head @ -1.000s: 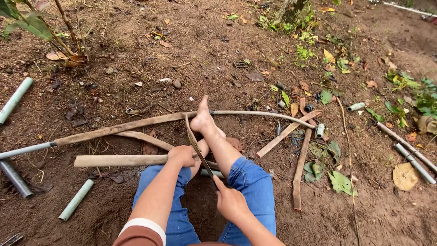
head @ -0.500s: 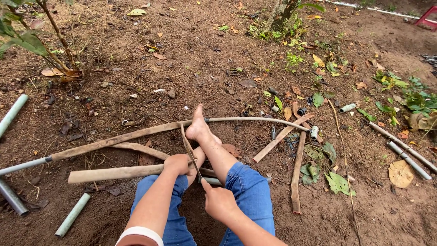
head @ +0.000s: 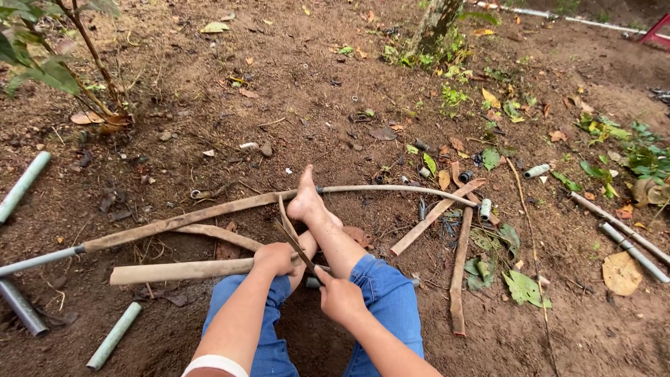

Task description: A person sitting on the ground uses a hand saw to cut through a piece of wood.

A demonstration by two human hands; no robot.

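— Fingers (head: 276, 257) of the left hand (head: 273, 258) are curled shut around the near end of a thick pale bamboo pole (head: 181, 271), aren't they?

— Yes, closed tight on it. The right hand (head: 340, 299) is closed too, fisted around the handle of a dark knife (head: 296, 246).

— Which way does that blade run?

— Its long axis slants from the right fist, near and right, up toward the far left, passing over the left hand. The tip ends close to a thin curved bamboo strip (head: 285, 213) that rises just beside the bare foot (head: 307, 199).

— And the pole?

— It lies almost level on the soil, long axis left to right, its free end pointing left and its right end hidden under the left hand.

— How are the arms set?

— Both forearms reach away from the body over the knees in blue jeans (head: 380, 297). The left forearm is straighter, the right bent inward so the two fists sit near each other, just apart.

— What lies beyond?

— A long split bamboo strip (head: 188, 218) stretches left to right under the foot, and flat wooden slats (head: 457, 269) lie to the right among green leaves.
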